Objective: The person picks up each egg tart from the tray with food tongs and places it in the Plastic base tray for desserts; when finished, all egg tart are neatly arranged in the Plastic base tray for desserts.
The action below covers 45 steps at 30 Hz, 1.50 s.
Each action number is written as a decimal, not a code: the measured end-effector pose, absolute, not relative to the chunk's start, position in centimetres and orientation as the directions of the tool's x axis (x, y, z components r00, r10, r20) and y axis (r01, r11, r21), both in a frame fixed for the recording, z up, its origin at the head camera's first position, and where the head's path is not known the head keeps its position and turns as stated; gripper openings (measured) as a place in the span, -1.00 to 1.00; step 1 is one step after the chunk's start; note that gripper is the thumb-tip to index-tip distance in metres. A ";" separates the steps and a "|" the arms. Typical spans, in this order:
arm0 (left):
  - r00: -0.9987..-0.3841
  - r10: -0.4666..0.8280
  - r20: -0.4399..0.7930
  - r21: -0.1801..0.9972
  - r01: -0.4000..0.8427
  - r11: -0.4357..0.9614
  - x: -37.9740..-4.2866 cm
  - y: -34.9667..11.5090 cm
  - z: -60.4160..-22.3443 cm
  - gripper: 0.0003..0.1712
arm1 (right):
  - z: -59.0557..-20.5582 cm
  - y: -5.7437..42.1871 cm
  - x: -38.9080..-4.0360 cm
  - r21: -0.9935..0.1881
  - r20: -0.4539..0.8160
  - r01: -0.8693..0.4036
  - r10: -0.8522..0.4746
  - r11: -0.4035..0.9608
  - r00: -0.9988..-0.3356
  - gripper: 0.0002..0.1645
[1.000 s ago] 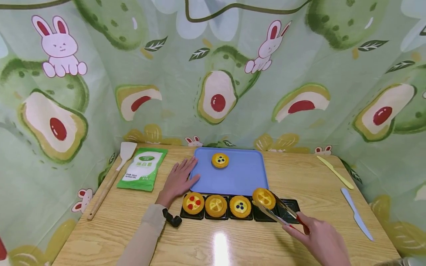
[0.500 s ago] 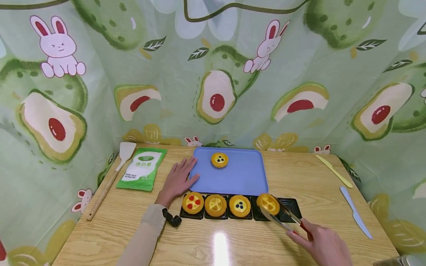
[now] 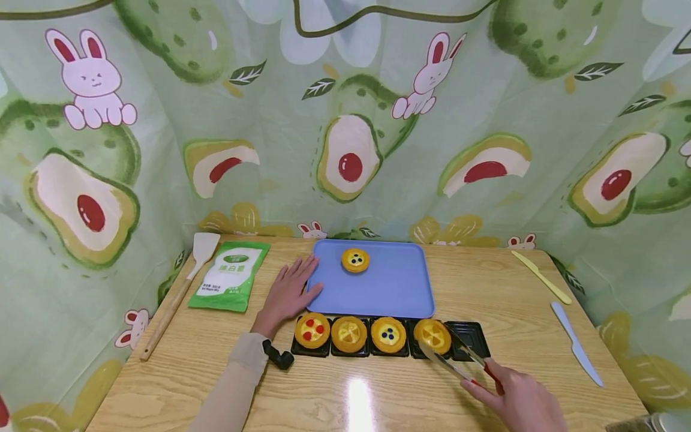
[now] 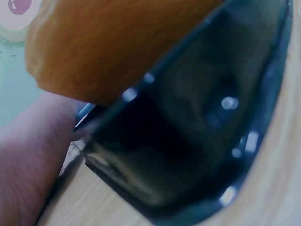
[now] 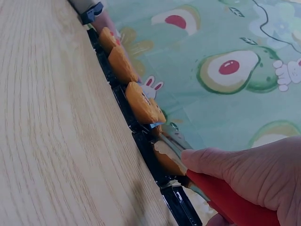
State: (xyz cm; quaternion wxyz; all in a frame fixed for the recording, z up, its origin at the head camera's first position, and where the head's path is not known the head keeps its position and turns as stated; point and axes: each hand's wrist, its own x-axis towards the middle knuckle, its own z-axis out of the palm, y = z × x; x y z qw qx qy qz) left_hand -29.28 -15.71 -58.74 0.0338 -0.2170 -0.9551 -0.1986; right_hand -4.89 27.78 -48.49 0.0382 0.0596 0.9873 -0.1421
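My right hand [image 3: 520, 393] grips metal tongs [image 3: 445, 362] by their red handles [image 5: 230, 197]. The tongs' tips lie around a tart with an orange wedge pattern [image 3: 433, 336], which sits in the fourth black square tray [image 3: 415, 350] of a row. My left hand [image 3: 289, 291] lies with fingers extended on the left edge of the blue tray [image 3: 378, 288]. A tart with dark dots [image 3: 355, 260] rests on that blue tray. To the left in the row are a red-dotted tart [image 3: 312, 331], another wedge-patterned tart [image 3: 348, 335] and a blue-dotted tart [image 3: 388, 335].
A fifth black tray [image 3: 471, 337] at the row's right end holds nothing. At left lie a white spatula [image 3: 201, 255] with a wooden handle and a green-white packet [image 3: 232, 276]. A yellow knife [image 3: 541, 277] and a blue knife [image 3: 577, 345] lie at right.
My right hand has brought the wedge-patterned tart in the tongs slightly right and down, from above the fourth black tray into it. The left hand keeps its place on the blue tray.
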 end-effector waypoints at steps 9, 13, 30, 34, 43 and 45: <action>-0.903 0.400 0.157 0.363 0.429 0.827 -29.3 -15.7 -58.7 -0.13 | -48.1 27.6 -5.1 -0.295 -0.070 0.133 0.117 0.946 -0.991 -0.33; -0.903 0.399 0.158 0.366 0.429 0.826 -29.3 -15.6 -58.5 -0.13 | -48.0 27.5 -5.4 -0.302 -0.072 0.143 0.127 0.942 -0.989 -0.31; -0.904 0.395 0.161 0.377 0.427 0.822 -29.2 -15.6 -58.6 -0.12 | -47.1 26.5 -7.3 -0.303 -0.089 0.135 0.113 0.943 -0.990 -0.18; -0.902 0.398 0.169 0.375 0.432 0.820 -29.2 -15.7 -58.5 -0.13 | -47.0 25.9 -8.0 -0.306 -0.050 0.111 0.100 0.946 -0.994 -0.04; -0.904 0.401 0.147 0.364 0.426 0.828 -29.2 -15.7 -58.6 -0.12 | -46.5 24.5 -10.0 -0.350 0.035 0.028 0.042 0.936 -0.998 -0.03; -0.904 0.401 0.148 0.363 0.427 0.828 -29.2 -15.7 -58.6 -0.13 | -46.5 24.2 -10.5 -0.358 0.061 0.007 0.030 0.934 -0.998 -0.15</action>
